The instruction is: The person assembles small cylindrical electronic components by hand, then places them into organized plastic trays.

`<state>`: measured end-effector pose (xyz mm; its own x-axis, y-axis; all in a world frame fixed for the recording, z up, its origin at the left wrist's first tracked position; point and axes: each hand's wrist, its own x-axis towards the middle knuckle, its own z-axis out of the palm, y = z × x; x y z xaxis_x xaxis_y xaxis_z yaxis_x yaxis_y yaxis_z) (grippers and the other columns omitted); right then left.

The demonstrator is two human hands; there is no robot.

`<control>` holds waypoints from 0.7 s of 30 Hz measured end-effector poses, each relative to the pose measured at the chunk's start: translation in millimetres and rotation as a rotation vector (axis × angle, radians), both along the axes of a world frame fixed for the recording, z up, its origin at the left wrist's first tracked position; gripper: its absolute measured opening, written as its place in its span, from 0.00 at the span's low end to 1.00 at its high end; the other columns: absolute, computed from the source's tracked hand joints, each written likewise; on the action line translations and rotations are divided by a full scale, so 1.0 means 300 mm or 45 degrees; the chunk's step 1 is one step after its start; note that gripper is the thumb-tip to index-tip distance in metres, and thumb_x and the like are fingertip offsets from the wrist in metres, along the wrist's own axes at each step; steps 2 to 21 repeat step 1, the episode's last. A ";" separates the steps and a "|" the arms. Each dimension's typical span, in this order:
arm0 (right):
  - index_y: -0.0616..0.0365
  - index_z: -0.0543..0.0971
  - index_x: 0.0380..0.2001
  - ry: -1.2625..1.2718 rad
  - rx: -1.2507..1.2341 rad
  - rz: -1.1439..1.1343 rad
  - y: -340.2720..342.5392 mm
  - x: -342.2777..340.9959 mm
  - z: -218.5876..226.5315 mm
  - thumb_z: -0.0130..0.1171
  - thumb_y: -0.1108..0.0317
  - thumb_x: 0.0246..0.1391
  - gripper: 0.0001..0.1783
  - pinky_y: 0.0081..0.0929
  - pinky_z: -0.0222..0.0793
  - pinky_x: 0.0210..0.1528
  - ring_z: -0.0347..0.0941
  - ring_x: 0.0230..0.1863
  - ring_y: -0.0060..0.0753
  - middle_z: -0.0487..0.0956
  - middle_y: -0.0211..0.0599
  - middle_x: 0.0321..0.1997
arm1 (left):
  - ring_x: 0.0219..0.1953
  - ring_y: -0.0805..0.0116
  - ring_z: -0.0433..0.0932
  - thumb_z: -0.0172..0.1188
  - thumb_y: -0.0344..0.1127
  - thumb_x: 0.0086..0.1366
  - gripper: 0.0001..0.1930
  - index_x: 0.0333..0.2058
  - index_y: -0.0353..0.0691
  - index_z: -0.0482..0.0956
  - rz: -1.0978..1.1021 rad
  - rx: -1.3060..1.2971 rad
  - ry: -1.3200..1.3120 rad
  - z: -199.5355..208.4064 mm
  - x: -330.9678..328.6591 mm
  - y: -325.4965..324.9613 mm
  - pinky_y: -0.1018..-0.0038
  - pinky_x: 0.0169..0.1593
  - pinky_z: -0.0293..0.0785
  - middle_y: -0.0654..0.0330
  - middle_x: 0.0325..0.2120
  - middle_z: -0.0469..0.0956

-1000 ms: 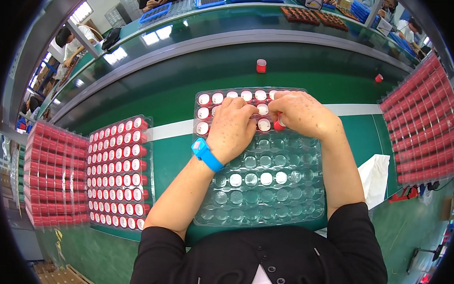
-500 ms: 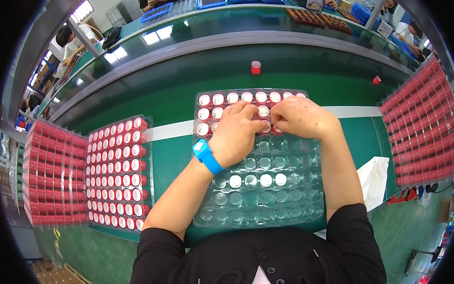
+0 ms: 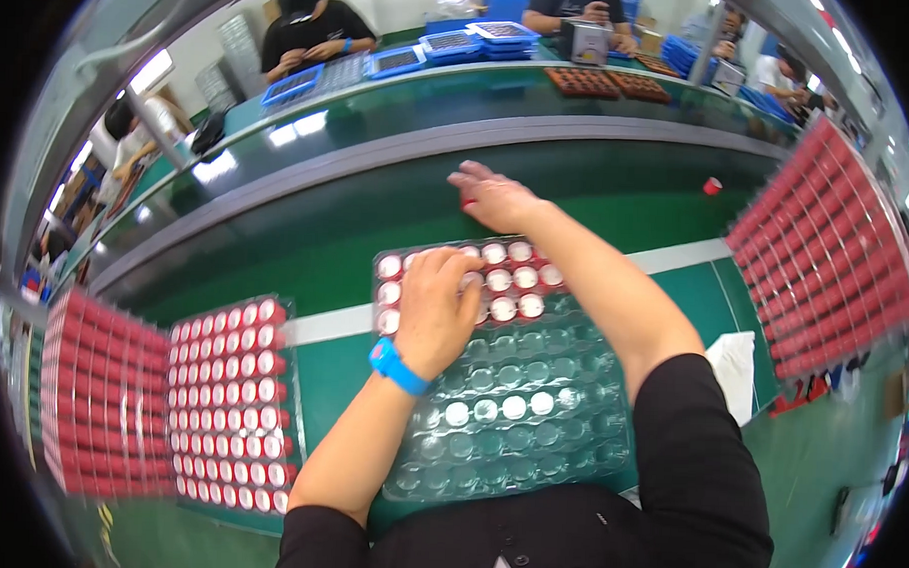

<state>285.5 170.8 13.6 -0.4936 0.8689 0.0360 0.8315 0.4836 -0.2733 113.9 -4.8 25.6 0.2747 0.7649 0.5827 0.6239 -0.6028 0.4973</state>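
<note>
My right hand [image 3: 495,199] reaches past the far edge of the clear plastic tray [image 3: 528,462], its fingers closed around a small red cup [image 3: 467,200] that is mostly covered by them. My left hand [image 3: 436,308], below a blue wristwatch [image 3: 396,366], rests over the tray's far rows. Its thumb and forefinger are apart, next to the white-topped red cups [image 3: 500,281] seated there. Some cups are hidden beneath this hand. The tray's nearer rows show bare pockets, a few with bright white reflections.
Left of the tray stands another filled tray [image 3: 289,378], beside a tall stack of filled trays [image 3: 105,402]. A second stack [image 3: 826,257] rises at the right. A lone red cup [image 3: 712,186] lies at the back right, and a white cloth [image 3: 732,374] near the right edge. People work across the bench.
My right hand has left the tray and moved away from me to the red cup behind it. My left hand has stayed over the cups, its fingers shifted left. The view has tilted up.
</note>
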 end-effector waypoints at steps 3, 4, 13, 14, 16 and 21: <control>0.45 0.61 0.71 -0.072 -0.147 0.010 0.022 -0.028 0.012 0.60 0.63 0.55 0.40 0.40 0.57 0.73 0.60 0.73 0.49 0.50 0.47 0.79 | 0.53 0.50 0.73 0.62 0.29 0.61 0.11 0.44 0.40 0.80 0.018 -0.010 0.018 0.002 -0.006 -0.003 0.59 0.58 0.68 0.51 0.45 0.78; 0.45 0.61 0.71 -0.072 -0.147 0.010 0.022 -0.028 0.012 0.60 0.63 0.55 0.40 0.40 0.57 0.73 0.60 0.73 0.49 0.50 0.47 0.79 | 0.53 0.50 0.73 0.62 0.29 0.61 0.11 0.44 0.40 0.80 0.018 -0.010 0.018 0.002 -0.006 -0.003 0.59 0.58 0.68 0.51 0.45 0.78; 0.45 0.61 0.71 -0.072 -0.147 0.010 0.022 -0.028 0.012 0.60 0.63 0.55 0.40 0.40 0.57 0.73 0.60 0.73 0.49 0.50 0.47 0.79 | 0.53 0.50 0.73 0.62 0.29 0.61 0.11 0.44 0.40 0.80 0.018 -0.010 0.018 0.002 -0.006 -0.003 0.59 0.58 0.68 0.51 0.45 0.78; 0.45 0.61 0.71 -0.072 -0.147 0.010 0.022 -0.028 0.012 0.60 0.63 0.55 0.40 0.40 0.57 0.73 0.60 0.73 0.49 0.50 0.47 0.79 | 0.53 0.50 0.73 0.62 0.29 0.61 0.11 0.44 0.40 0.80 0.018 -0.010 0.018 0.002 -0.006 -0.003 0.59 0.58 0.68 0.51 0.45 0.78; 0.45 0.61 0.71 -0.072 -0.147 0.010 0.022 -0.028 0.012 0.60 0.63 0.55 0.40 0.40 0.57 0.73 0.60 0.73 0.49 0.50 0.47 0.79 | 0.53 0.50 0.73 0.62 0.29 0.61 0.11 0.44 0.40 0.80 0.018 -0.010 0.018 0.002 -0.006 -0.003 0.59 0.58 0.68 0.51 0.45 0.78; 0.45 0.61 0.71 -0.072 -0.147 0.010 0.022 -0.028 0.012 0.60 0.63 0.55 0.40 0.40 0.57 0.73 0.60 0.73 0.49 0.50 0.47 0.79 | 0.53 0.50 0.73 0.62 0.29 0.61 0.11 0.44 0.40 0.80 0.018 -0.010 0.018 0.002 -0.006 -0.003 0.59 0.58 0.68 0.51 0.45 0.78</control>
